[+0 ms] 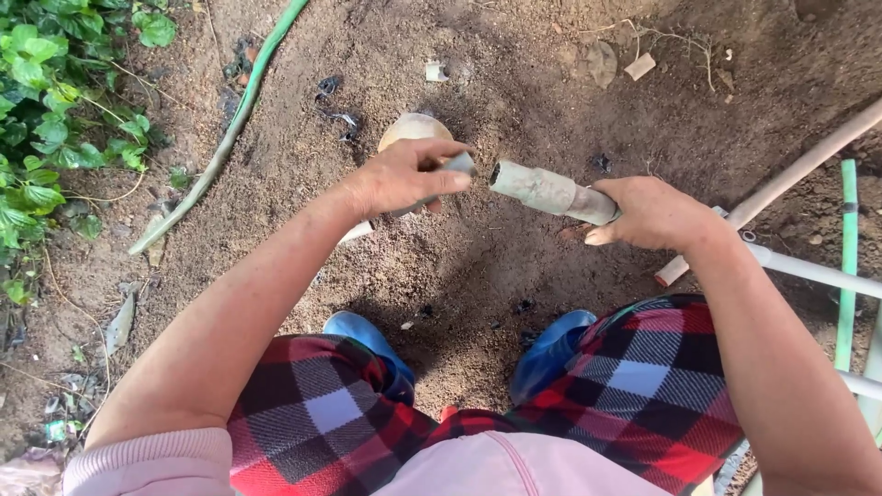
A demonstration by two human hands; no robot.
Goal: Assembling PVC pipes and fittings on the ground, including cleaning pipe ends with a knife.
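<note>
I see soft, even daylight on the brown bare soil [478,266], with faint shadow below the knees in red plaid trousers [322,413]; focus is sharp, edges slightly stretched.

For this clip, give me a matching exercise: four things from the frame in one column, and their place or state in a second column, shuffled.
Things:
1. grey pipe
2. small grey fitting
3. green hose
4. blue boots

Places or states:
A. lying on the soil beside the leafy plants
B. pinched in the fingers of the left hand
C. on the soil below the hands, next to the checked trousers
D. gripped by the right hand, open end toward the other hand

Pairs: 1-D, 2-B, 3-A, 4-C
</note>
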